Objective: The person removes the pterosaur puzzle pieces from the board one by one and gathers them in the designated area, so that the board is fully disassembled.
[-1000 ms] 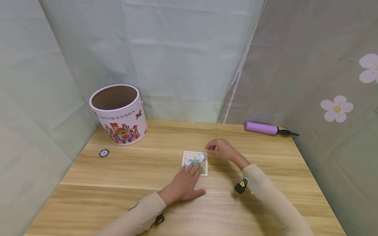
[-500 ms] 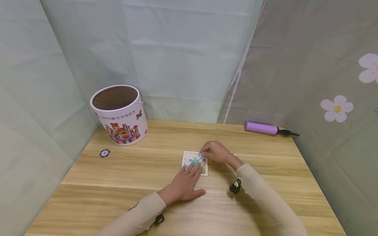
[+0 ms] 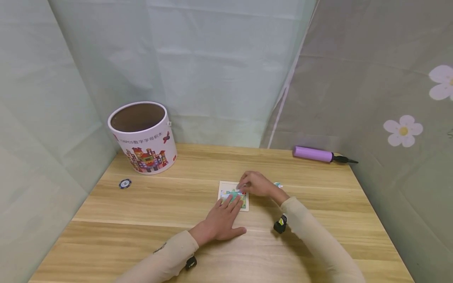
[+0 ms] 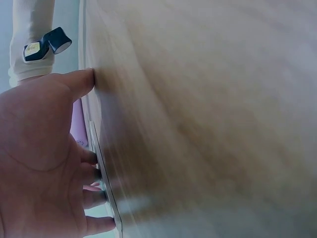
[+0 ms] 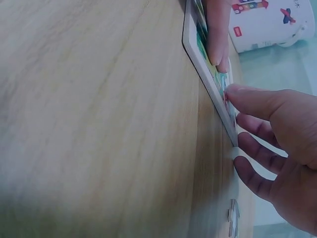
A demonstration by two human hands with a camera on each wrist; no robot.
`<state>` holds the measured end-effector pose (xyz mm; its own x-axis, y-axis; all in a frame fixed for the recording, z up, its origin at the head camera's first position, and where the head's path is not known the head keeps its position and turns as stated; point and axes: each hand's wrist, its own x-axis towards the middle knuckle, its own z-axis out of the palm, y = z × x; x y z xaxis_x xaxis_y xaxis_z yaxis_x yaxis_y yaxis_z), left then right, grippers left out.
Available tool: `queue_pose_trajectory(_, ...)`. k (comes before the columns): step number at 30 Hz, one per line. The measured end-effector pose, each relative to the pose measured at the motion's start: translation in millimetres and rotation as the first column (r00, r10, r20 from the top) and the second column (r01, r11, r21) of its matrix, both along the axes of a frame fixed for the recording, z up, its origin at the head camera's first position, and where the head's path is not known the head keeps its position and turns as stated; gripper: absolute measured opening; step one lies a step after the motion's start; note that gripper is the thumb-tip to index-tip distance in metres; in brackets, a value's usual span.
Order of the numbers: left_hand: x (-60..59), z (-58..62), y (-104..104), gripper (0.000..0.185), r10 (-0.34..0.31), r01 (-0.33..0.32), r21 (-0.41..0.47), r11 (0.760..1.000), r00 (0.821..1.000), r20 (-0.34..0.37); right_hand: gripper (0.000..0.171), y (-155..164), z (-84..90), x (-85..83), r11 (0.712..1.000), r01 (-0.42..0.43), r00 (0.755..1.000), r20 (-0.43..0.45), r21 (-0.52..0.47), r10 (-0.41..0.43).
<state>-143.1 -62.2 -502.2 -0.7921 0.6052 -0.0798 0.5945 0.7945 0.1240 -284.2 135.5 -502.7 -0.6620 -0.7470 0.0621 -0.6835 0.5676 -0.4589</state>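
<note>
Puzzle board: a small square board [image 3: 226, 185] with a pale rim and a colourful picture lies flat on the wood-grain worktop [image 3: 177, 204], directly under the left hand's fingers and just beside the right hand.
Left hand: the left hand [image 3: 223, 222] rests with fingers spread wide on the board's near part; its thumb stretches away, off the board.
Right hand: the right hand [image 3: 257, 184] reaches over the board's far right corner, bent fingers close together, thumb tip touching the picture; whether it pinches a piece cannot be told.
Loose piece: a small coloured piece [image 3: 278, 184] lies right of the board, near the right wrist.
Bucket: a white bucket [image 3: 148, 145] printed with toy blocks stands beyond the board, to its left.
Chip: a round dark-and-white chip [image 3: 125, 183] lies well left of the board.
Pump: a purple pump [image 3: 313, 153] lies beyond the board, to its right.
</note>
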Motion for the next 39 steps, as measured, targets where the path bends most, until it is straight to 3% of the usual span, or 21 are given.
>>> queue_pose_trajectory(15,-4.9,-13.5,-2,0.092,0.001,-0.002,-0.018,1.0,1.0,-0.023,0.009,-3,1.1,3.3,0.999,-0.001,1.0,0.008,-0.034,0.001)
queue_pose_trajectory(19,-4.7,-12.1,-2,0.09,0.003,-0.003,-0.017,1.0,1.0,-0.018,0.015,-3,1.3,3.3,0.998,0.009,1.0,-0.019,-0.059,-0.011)
queue_pose_trajectory(26,-2.0,-2.9,0,0.087,0.013,-0.013,0.0,1.0,1.0,0.007,0.021,-3,5.1,3.7,0.99,0.091,0.994,0.067,-0.104,-0.084)
queue_pose_trajectory(34,-1.4,-2.3,0,0.088,0.021,-0.021,-0.008,1.0,1.0,0.02,0.011,3,12.0,-1.6,0.991,0.09,0.994,0.076,-0.1,-0.083)
queue_pose_trajectory(39,-2.2,-3.5,1,0.089,0.027,-0.027,-0.016,1.0,0.999,0.03,0.012,8,18.5,-2.3,0.982,0.103,0.992,0.089,-0.16,-0.089)
